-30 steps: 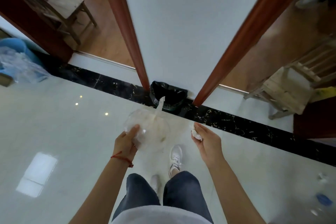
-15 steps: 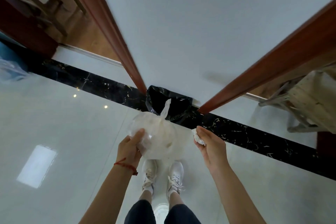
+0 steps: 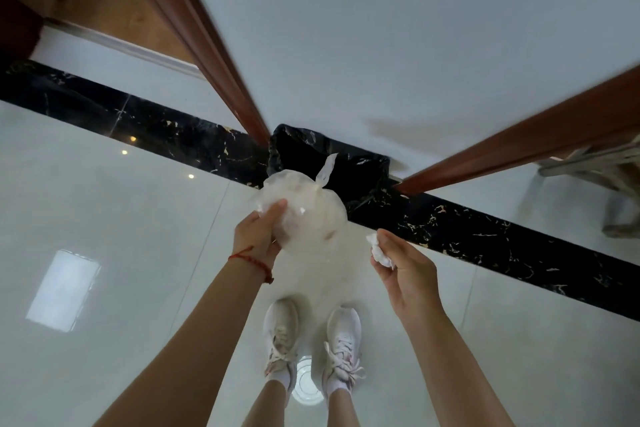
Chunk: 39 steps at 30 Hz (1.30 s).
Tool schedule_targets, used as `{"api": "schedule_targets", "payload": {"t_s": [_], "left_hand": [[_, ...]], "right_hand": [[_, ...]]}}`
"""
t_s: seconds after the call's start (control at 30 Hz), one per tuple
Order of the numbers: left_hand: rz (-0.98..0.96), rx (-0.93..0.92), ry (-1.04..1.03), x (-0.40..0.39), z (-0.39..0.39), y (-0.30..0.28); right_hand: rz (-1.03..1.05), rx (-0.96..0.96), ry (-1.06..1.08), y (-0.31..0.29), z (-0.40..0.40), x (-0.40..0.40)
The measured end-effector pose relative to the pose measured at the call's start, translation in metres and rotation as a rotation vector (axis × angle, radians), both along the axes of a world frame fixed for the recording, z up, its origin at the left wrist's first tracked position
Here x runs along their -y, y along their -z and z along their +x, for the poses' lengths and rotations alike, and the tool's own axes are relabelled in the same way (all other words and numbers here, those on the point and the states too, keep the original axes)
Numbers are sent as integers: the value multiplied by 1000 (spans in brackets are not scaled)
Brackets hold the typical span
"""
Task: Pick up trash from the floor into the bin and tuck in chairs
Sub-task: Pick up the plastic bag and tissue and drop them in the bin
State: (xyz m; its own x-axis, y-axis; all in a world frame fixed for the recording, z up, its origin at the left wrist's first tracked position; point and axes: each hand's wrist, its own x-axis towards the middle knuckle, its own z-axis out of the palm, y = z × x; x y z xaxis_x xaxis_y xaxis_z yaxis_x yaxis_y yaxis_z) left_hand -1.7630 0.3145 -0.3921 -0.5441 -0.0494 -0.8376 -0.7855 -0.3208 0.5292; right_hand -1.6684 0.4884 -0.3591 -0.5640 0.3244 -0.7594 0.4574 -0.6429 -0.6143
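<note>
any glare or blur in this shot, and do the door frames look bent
Head view: bright window and lamp reflections glare off the glossy floor; the door frames splay outward from wide-angle distortion, with blur toward the edges; the plastic bag in the left hand and the black bin stay fairly sharp.

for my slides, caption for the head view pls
Left hand holds plastic bag, right hand tissue, before bin.

Gloss underfoot, crinkle in hand.
Polished pale floor tiles point(image 3: 104, 218) mirror lights; the black marble strip point(image 3: 485, 236) shines, gold-veined. Thin cloudy plastic bag point(image 3: 311, 218), crumpled white paper wad point(image 3: 379, 253), shiny black bin liner point(image 3: 360, 166), varnished reddish wooden door frames point(image 3: 194, 31).
</note>
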Motion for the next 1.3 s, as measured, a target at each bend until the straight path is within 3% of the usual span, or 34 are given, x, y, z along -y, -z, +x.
{"api": "schedule_targets", "payload": {"t_s": [0.33, 0.5, 0.67, 0.83, 1.07, 1.17, 1.3], "left_hand": [[-17, 47, -79, -42, -50, 58], [-8, 65, 25, -46, -59, 63], [-252, -44, 305, -29, -48, 65], [-743, -439, 821, -6, -29, 65], [-981, -732, 1179, 18, -22, 62], [-1026, -797, 1232, 24, -24, 62], [-1039, -789, 1248, 29, -26, 61]], "right_hand": [[35, 34, 11, 35, -11, -11], [36, 34, -23, 46, -27, -10], [46, 10, -59, 53, -42, -6], [102, -18, -134, 63, -56, 3], [219, 102, -121, 99, -92, 13], [257, 126, -66, 118, -111, 19], [121, 194, 48, 136, -123, 22]]}}
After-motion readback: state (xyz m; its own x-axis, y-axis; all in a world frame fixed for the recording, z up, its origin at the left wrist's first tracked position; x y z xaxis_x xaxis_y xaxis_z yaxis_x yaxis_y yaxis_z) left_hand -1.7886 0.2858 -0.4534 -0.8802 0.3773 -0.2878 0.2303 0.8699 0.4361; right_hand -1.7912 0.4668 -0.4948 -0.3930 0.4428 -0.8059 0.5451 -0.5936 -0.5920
